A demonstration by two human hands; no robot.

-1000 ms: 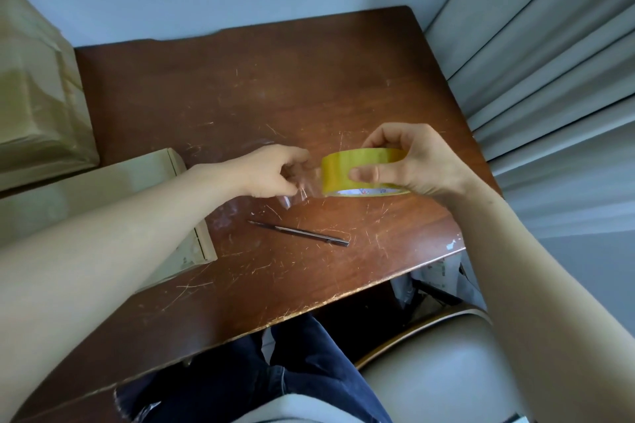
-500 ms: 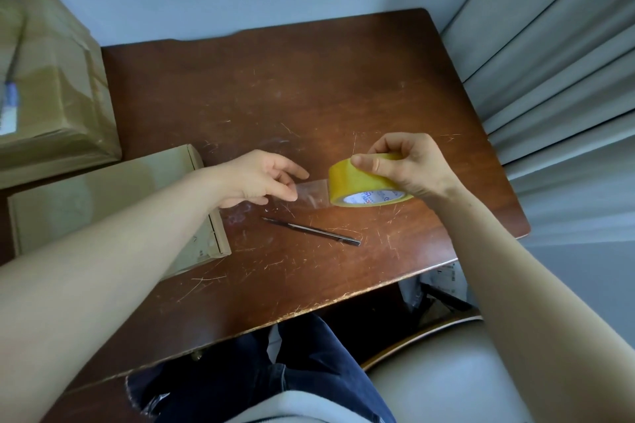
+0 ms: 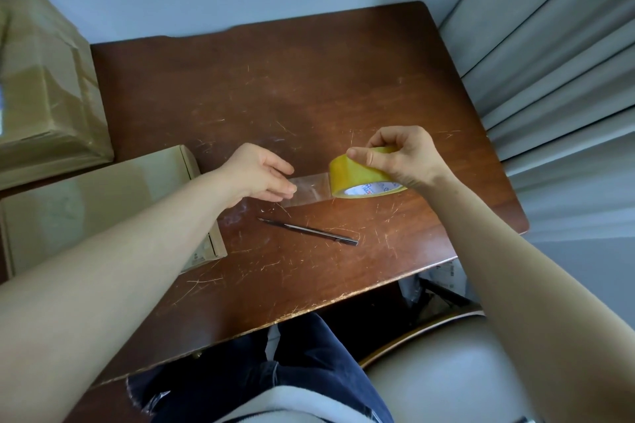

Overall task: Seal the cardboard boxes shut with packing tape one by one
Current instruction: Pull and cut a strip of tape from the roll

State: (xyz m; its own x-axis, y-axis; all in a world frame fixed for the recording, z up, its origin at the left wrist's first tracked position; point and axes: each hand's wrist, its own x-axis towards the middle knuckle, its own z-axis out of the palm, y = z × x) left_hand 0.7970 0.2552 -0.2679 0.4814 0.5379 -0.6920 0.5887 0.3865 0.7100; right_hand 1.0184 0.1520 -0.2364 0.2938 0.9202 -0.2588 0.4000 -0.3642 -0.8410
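Observation:
My right hand (image 3: 400,156) grips a yellow roll of packing tape (image 3: 357,175) above the brown table (image 3: 309,96). A short clear strip of tape (image 3: 311,187) runs from the roll to the left. My left hand (image 3: 261,173) pinches the free end of that strip. A flat cardboard box (image 3: 103,203) lies on the table's left side, partly hidden under my left forearm. A larger box wrapped in tape (image 3: 44,86) stands behind it at the far left.
A thin black cutter (image 3: 309,232) lies on the table just below the tape strip. A pale chair seat (image 3: 446,371) sits at the lower right. Grey curtains (image 3: 549,62) hang along the right side. My legs in dark trousers (image 3: 275,371) are under the front edge.
The tape strip has grown longer as my hands moved apart. The roll is tilted more, its printed core showing.

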